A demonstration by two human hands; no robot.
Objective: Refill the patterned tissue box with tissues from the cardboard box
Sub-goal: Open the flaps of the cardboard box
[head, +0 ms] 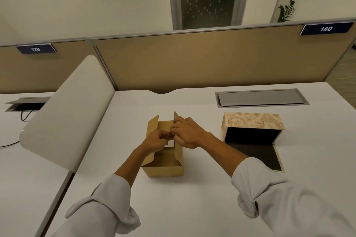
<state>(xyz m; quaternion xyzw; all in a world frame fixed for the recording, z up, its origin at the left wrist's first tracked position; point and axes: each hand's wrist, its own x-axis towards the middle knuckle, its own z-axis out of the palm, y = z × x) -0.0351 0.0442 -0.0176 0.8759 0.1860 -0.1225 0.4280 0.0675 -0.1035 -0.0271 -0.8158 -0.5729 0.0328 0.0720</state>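
Note:
A brown cardboard box stands open in the middle of the white desk, its flaps up. Both hands reach into its top. My left hand and my right hand meet over a white pack of tissues, of which only a small patch shows between the fingers. The fingers of both hands curl onto it. To the right lies the patterned tissue box, beige with a leaf print, opened up with its dark inside facing me and a dark flap flat on the desk.
A rounded white divider panel rises on the left. A tan partition closes off the desk's far side. A grey cable hatch sits behind the patterned box. Another hatch with a cable is at far left.

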